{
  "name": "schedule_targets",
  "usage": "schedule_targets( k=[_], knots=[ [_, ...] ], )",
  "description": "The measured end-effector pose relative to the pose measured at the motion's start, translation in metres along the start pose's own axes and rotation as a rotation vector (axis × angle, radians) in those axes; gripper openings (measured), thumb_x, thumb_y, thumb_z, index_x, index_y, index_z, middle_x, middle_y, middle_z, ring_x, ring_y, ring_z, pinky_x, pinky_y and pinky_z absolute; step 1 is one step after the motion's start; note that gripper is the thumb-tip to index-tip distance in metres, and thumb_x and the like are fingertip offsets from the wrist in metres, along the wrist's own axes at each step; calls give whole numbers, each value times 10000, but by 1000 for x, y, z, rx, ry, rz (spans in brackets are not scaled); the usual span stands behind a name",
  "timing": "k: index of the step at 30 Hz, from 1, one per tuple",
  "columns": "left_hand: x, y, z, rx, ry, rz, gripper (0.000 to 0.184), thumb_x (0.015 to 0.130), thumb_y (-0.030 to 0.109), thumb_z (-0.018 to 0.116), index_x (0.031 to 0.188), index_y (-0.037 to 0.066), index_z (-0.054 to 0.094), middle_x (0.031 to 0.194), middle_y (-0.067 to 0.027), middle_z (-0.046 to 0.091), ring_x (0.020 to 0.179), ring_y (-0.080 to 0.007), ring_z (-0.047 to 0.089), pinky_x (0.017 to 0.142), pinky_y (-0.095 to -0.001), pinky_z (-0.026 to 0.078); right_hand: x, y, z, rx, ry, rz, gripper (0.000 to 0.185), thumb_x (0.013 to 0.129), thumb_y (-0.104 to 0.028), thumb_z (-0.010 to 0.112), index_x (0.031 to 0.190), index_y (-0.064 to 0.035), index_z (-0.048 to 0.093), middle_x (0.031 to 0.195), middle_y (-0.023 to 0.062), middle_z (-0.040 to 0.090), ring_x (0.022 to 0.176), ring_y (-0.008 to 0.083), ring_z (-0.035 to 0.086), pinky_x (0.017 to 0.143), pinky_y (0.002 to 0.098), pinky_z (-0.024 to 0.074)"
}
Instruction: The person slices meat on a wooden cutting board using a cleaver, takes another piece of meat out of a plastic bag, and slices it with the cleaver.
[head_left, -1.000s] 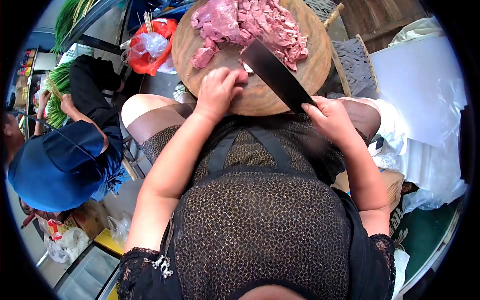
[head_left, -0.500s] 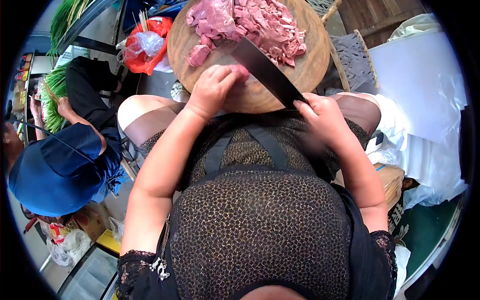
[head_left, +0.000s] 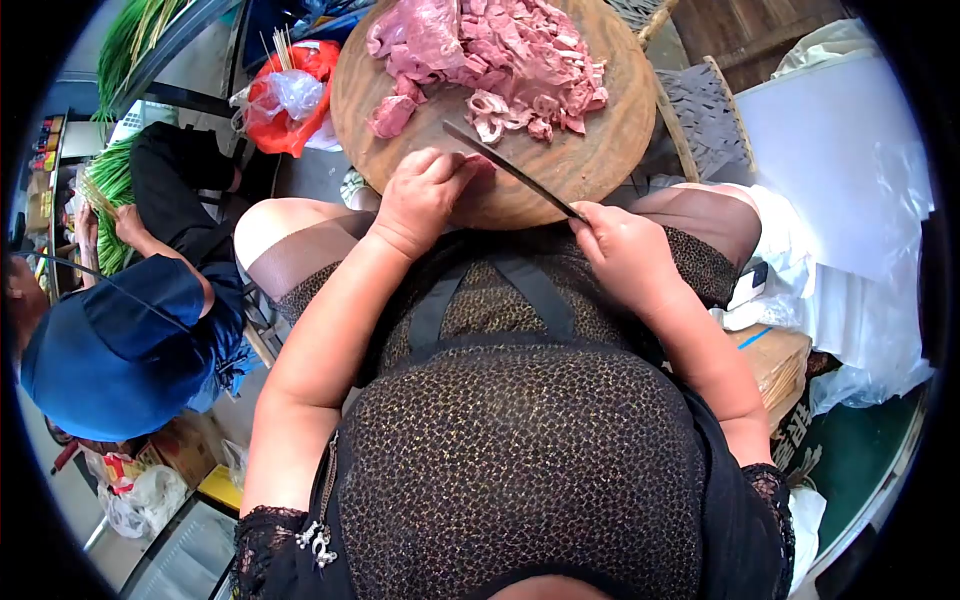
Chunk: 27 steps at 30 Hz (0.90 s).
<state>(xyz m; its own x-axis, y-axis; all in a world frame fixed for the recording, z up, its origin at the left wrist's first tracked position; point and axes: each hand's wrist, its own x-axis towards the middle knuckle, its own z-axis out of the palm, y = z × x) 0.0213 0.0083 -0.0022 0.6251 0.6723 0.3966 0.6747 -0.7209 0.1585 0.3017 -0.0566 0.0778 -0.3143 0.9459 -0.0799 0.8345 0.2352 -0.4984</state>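
A round wooden board [head_left: 600, 160] stands before my knees, with a heap of cut pink meat [head_left: 520, 60] on its far half. My left hand [head_left: 425, 195] is closed on a small piece of meat [head_left: 478, 178] near the board's front left edge. In my right hand [head_left: 625, 250] I grip the cleaver [head_left: 515, 172] by its handle. Its blade is seen almost edge-on, reaching up and left beside the held piece. A separate lump of meat [head_left: 392, 116] lies left of the heap.
At the left, a person in blue [head_left: 120, 340] holds thin sticks near green stalks [head_left: 112, 185]. A red plastic bag [head_left: 290, 120] sits left of the board. On the right are a woven chair [head_left: 705, 115], white plastic sheeting [head_left: 850, 300] and a cardboard box [head_left: 775, 360].
The cleaver's blade has turned from its broad face to nearly edge-on, uncovering ring-shaped pieces at the heap's near edge. My right hand has shifted slightly left and down.
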Motion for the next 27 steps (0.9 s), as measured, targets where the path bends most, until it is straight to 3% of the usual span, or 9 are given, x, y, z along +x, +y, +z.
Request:
schedule_targets(
  k=[4, 6, 8, 11, 14, 19, 23, 25, 27],
  knots=[
    [-3, -5, 9, -55, 26, 5, 297, 827, 130, 613, 1115, 116, 685, 1056, -40, 632, 907, -251, 603, 810, -353, 526, -4, 2, 5, -38, -50, 26, 239, 943, -204, 604, 1116, -56, 675, 985, 177, 706, 883, 353, 684, 765, 427, 556],
    [-10, -1, 16, -185, -68, -217, 263, 850, 138, 639, 1107, 126, 692, 1063, -47, 633, 932, -264, 612, 813, -355, 530, -7, 5, 8, -80, 47, -68, 219, 910, -196, 600, 1086, -76, 653, 836, 145, 691, 770, 337, 684, 667, 458, 551],
    [-16, 10, 17, -392, -109, -370, 254, 859, 146, 649, 1108, 126, 694, 1061, -52, 633, 946, -270, 616, 814, -359, 532, -10, 2, 3, -112, 40, -91, 230, 904, -171, 613, 1113, -81, 651, 842, 131, 687, 767, 322, 682, 659, 437, 551],
    [-29, 4, 40, -103, 47, -165, 286, 857, 144, 669, 1141, 123, 694, 1059, -58, 637, 981, -291, 624, 822, -382, 535, -12, 2, 3, -168, 41, -135, 254, 887, -136, 631, 1136, -89, 647, 819, 107, 671, 734, 298, 675, 627, 415, 546],
    [-23, 15, 25, -647, -27, -512, 326, 853, 108, 668, 1178, 121, 688, 1060, -71, 640, 991, -305, 621, 839, -391, 528, -12, 4, 6, -198, 47, -164, 260, 875, -124, 635, 1132, -90, 645, 788, 100, 658, 696, 291, 667, 593, 415, 538],
    [-8, 22, 4, -337, 59, -182, 298, 907, 119, 617, 1198, 122, 684, 1140, -99, 649, 1032, -330, 621, 884, -404, 510, -10, 6, 2, -222, 12, -176, 264, 870, -116, 636, 1131, -82, 648, 767, 103, 649, 663, 294, 658, 570, 415, 532],
    [-9, 23, 8, -383, 48, -219, 308, 928, 71, 593, 1228, 39, 660, 1137, -136, 690, 1062, -326, 642, 969, -354, 489, -6, -1, -7, -291, 15, -204, 181, 892, -160, 610, 1042, -65, 645, 723, 99, 635, 631, 281, 667, 542, 409, 543],
    [-9, 24, 12, -802, -18, -571, 295, 948, 83, 576, 1225, 27, 659, 1165, -119, 700, 1100, -274, 652, 986, -341, 480, -4, -3, -11, -325, 24, -223, 181, 889, -160, 611, 1040, -68, 645, 722, 96, 636, 620, 269, 667, 533, 401, 543],
    [-6, 25, 10, -806, 6, -571, 270, 944, 99, 579, 1195, 44, 662, 1130, -139, 699, 1071, -315, 649, 955, -372, 490, -3, -4, -14, -372, 4, -232, 189, 877, -150, 611, 1043, -66, 643, 719, 93, 638, 607, 250, 671, 522, 383, 543]
  ],
)
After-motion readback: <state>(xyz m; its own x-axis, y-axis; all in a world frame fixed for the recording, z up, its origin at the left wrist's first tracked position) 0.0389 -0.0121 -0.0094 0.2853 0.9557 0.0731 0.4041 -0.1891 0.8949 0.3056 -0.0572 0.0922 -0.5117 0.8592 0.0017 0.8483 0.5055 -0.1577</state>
